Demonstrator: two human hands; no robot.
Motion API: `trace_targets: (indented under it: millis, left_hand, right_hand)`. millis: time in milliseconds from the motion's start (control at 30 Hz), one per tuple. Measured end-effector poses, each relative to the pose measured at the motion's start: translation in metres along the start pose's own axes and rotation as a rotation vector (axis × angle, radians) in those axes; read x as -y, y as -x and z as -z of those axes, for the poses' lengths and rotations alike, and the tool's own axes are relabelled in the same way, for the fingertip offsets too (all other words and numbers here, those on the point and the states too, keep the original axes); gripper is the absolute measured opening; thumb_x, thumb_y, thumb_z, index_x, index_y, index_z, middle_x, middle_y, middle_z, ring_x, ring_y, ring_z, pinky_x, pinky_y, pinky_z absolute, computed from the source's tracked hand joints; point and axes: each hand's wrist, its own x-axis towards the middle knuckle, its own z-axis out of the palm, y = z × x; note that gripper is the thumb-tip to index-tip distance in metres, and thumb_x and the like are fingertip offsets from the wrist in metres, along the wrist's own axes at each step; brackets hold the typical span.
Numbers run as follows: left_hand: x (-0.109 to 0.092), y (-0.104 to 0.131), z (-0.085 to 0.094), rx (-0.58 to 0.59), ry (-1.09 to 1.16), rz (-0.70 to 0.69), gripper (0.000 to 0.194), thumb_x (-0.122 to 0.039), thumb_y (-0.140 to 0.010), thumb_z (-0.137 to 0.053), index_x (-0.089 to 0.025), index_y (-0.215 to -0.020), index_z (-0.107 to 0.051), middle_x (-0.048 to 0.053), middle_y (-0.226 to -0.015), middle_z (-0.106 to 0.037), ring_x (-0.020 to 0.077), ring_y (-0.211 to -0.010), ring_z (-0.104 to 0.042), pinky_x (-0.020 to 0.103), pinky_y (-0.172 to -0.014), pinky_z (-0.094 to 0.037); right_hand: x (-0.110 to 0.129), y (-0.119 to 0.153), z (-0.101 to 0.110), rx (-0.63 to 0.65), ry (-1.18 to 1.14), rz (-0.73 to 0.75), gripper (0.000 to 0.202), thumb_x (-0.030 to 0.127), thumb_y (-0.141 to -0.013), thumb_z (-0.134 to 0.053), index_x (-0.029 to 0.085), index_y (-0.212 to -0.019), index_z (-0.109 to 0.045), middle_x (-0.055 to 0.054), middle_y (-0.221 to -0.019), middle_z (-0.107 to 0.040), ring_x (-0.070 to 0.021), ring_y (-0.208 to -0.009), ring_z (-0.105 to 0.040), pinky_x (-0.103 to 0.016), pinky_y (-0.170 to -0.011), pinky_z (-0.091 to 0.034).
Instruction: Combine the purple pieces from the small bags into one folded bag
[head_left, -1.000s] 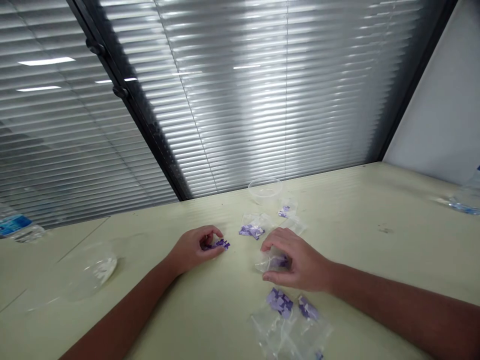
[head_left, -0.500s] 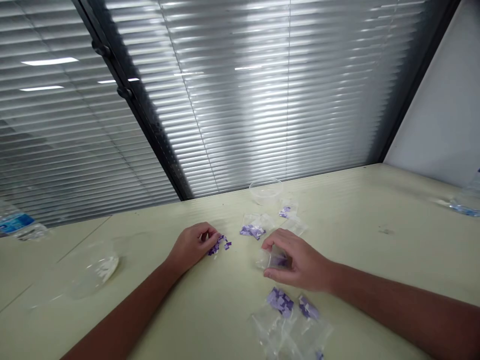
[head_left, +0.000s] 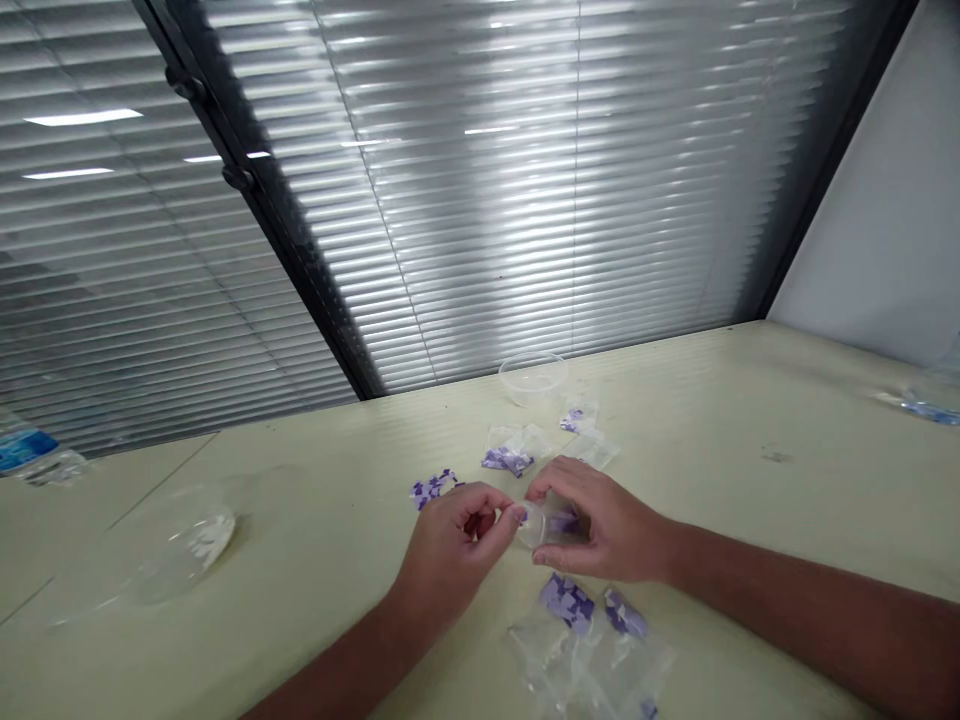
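Observation:
My left hand (head_left: 461, 540) is closed in a pinch, a small purple paper piece (head_left: 523, 517) at its fingertips. Those fingertips are at the mouth of a small clear plastic bag (head_left: 532, 525). Thumb and fingers of my right hand (head_left: 600, 525) grip that bag from the right and spread its mouth to the left. Purple bits show inside the bag, partly hidden by the fingers. Just beyond my left hand lies a loose pile of purple and white paper pieces (head_left: 431, 488), its near side partly covered by the hand.
Clear bags with purple pieces lie nearer me (head_left: 566, 602) and farther off (head_left: 508, 459). A round clear container (head_left: 532, 375) stands by the window blinds (head_left: 480, 200). A larger clear plastic item (head_left: 187, 545) is at left. Water bottles stand far left (head_left: 34, 455) and right (head_left: 934, 400).
My left hand has moved right from the loose pile to the mouth of the bag, carrying a small purple piece. My right hand stays in about the same place, holding the bag.

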Motion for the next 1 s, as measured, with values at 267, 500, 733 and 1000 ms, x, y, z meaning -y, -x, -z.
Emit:
trace_targets:
  millis: [267,500,733,1000]
  left_hand:
    - [0.012,-0.005,0.004,0.161,0.112,-0.053,0.032,-0.045,-0.096,-0.062,-0.019,-0.083,-0.076,0.001,-0.069,-0.063,0.0124,-0.065,-0.052,0.024,-0.06,-0.036]
    - [0.011,-0.005,0.008,0.092,0.07,-0.18,0.025,-0.034,-0.098,-0.059,-0.018,-0.082,-0.07,0.0,-0.07,-0.059,0.0104,-0.064,-0.049,0.023,-0.059,-0.036]
    - [0.011,-0.001,0.008,0.099,-0.004,-0.324,0.011,-0.021,-0.092,-0.061,-0.018,-0.083,-0.057,-0.001,-0.076,-0.055,0.0111,-0.07,-0.05,0.024,-0.065,-0.038]
    - [0.015,0.0,0.007,0.041,-0.037,-0.389,0.032,-0.018,-0.092,-0.061,-0.025,-0.123,-0.057,0.002,-0.096,-0.06,0.0152,-0.085,-0.056,0.028,-0.079,-0.045]
  right_hand:
    - [-0.002,0.002,0.0,0.006,0.004,-0.043,0.042,0.035,-0.08,-0.084,0.024,-0.112,-0.06,-0.001,-0.104,-0.063,-0.0184,-0.096,-0.057,-0.032,-0.084,-0.044]
    - [-0.001,0.002,0.002,-0.021,0.001,-0.03,0.044,0.038,-0.085,-0.08,0.025,-0.122,-0.059,-0.005,-0.114,-0.062,-0.0221,-0.107,-0.057,-0.035,-0.091,-0.047]
    - [-0.002,0.003,0.002,-0.091,0.038,-0.017,0.047,0.042,-0.082,-0.083,0.026,-0.121,-0.062,-0.007,-0.113,-0.059,-0.024,-0.107,-0.054,-0.037,-0.09,-0.047]
    - [-0.001,0.003,0.001,-0.103,0.03,-0.01,0.045,0.04,-0.082,-0.084,0.025,-0.118,-0.062,-0.007,-0.108,-0.061,-0.0242,-0.103,-0.055,-0.037,-0.087,-0.047]
